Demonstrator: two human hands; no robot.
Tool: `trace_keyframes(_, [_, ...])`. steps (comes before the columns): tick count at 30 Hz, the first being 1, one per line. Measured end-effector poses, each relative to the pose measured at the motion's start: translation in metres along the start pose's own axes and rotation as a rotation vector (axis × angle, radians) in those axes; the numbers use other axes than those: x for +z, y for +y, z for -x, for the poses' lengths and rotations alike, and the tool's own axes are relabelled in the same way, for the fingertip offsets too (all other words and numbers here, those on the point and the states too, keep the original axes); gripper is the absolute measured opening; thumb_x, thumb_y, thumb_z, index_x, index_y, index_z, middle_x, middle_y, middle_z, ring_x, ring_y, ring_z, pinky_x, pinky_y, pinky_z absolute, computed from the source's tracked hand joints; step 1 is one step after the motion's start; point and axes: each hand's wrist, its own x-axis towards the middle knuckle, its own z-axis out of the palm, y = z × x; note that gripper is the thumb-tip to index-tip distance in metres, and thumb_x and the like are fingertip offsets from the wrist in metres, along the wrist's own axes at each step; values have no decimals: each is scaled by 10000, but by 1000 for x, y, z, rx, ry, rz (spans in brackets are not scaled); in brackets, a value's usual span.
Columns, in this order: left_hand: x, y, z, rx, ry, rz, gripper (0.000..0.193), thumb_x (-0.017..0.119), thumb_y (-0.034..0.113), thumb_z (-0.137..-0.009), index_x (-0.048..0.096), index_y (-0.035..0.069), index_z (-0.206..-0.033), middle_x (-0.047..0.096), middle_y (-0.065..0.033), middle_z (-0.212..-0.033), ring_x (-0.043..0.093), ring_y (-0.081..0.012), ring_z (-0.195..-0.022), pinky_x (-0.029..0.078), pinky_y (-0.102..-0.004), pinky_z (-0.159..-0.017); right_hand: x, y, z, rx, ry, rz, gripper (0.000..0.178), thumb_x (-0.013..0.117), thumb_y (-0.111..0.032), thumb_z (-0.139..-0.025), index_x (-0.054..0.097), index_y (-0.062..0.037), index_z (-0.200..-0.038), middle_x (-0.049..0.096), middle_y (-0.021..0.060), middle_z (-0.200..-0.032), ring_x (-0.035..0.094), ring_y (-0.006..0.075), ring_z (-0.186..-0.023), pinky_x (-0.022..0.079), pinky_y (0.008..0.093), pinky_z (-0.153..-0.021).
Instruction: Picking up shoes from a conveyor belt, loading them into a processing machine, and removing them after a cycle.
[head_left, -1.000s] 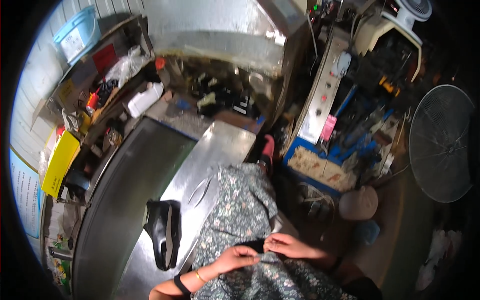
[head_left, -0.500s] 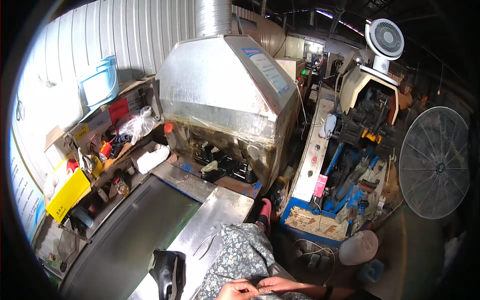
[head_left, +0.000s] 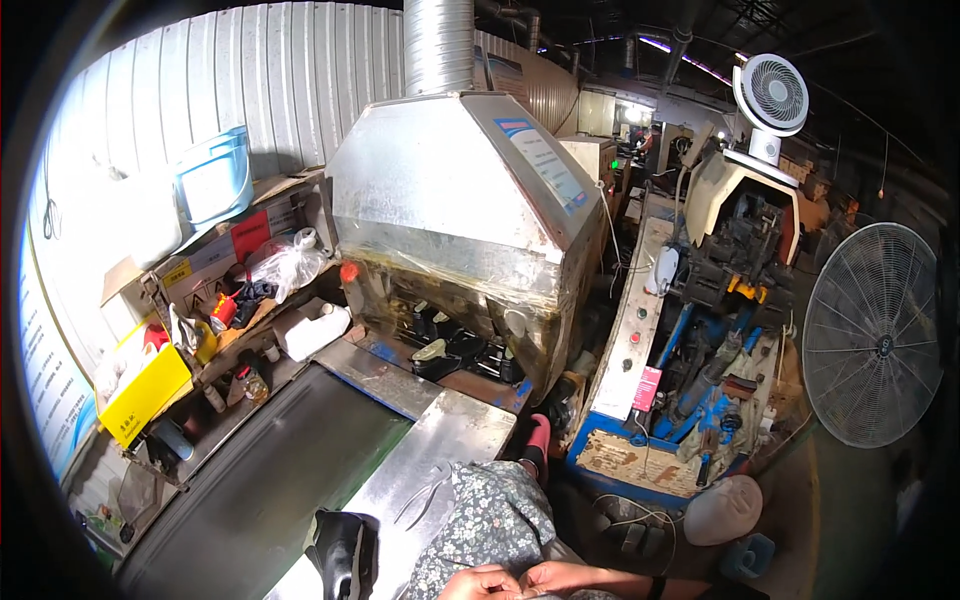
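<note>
My left hand (head_left: 476, 583) and my right hand (head_left: 552, 577) meet over my lap at the lower edge. The fingers of both are curled and pressed together, fingertips almost touching; whatever they may hold is too small or hidden to make out. Beneath them lies flowered grey-green cloth (head_left: 490, 510) covering my legs. To the left, a black shoe (head_left: 340, 550) rests on a shiny metal plate (head_left: 455, 430). Thin metal pincers (head_left: 425, 500) lie on this plate, between the shoe and the cloth.
A dark conveyor belt (head_left: 270, 480) runs alongside the plate toward a metal hood (head_left: 440, 190), under which black shoes (head_left: 445, 358) sit. A cluttered shelf with a yellow box (head_left: 145, 398) stands left. On the right are a blue-framed machine (head_left: 635, 465) and a large fan (head_left: 875, 340).
The whole view has shifted slightly, so the surroundings sit a little lower and farther right. My hands stay together over my lap, and the shoe and pincers remain in place.
</note>
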Motion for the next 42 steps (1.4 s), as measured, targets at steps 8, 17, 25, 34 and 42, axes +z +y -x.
trace_keyframes(8, [-6, -17, 1, 96, -188, -71, 121, 744, 205, -848, 702, 91, -847, 669, -61, -849, 623, -102, -567, 493, -244, -530, 3, 17, -3, 236, -179, -277, 243, 674, -223, -915, 648, 1, -1004, 646, -3, -875, 561, 61, -827, 460, 221, -745])
trace_keyframes(17, [-7, -13, -3, 160, -244, -124, 53, 722, 91, -825, 705, 80, -875, 663, -16, -827, 659, -150, -745, 522, -264, -632, 4, 21, 1, 225, -230, -451, 204, 649, -156, -929, 638, 25, -1023, 662, 15, -930, 578, 70, -874, 467, 230, -774])
trace_keyframes(25, [-3, -27, 1, 163, -207, -91, 70, 711, 123, -833, 696, 140, -899, 639, 12, -826, 654, -143, -727, 515, -262, -637, 20, 69, 11, 214, -284, -628, 224, 568, -137, -968, 603, 3, -1139, 649, 39, -1081, 570, 96, -1007, 445, 258, -879])
trace_keyframes(34, [2, -34, 4, 69, -253, 18, 98, 723, 145, -846, 684, 98, -922, 637, -15, -857, 636, -131, -751, 509, -255, -676, 24, 76, 26, 32, -219, -551, 144, 539, -173, -977, 536, -64, -1071, 513, -38, -995, 453, 55, -964, 363, 258, -898])
trace_keyframes(42, [6, -35, 7, 107, -213, -7, 190, 713, 219, -867, 732, 142, -1039, 629, -17, -804, 609, -147, -723, 491, -264, -655, 8, 19, 30, -134, 273, -804, 141, 531, -163, -989, 506, -51, -907, 554, 74, -903, 496, 140, -785, 414, 270, -720])
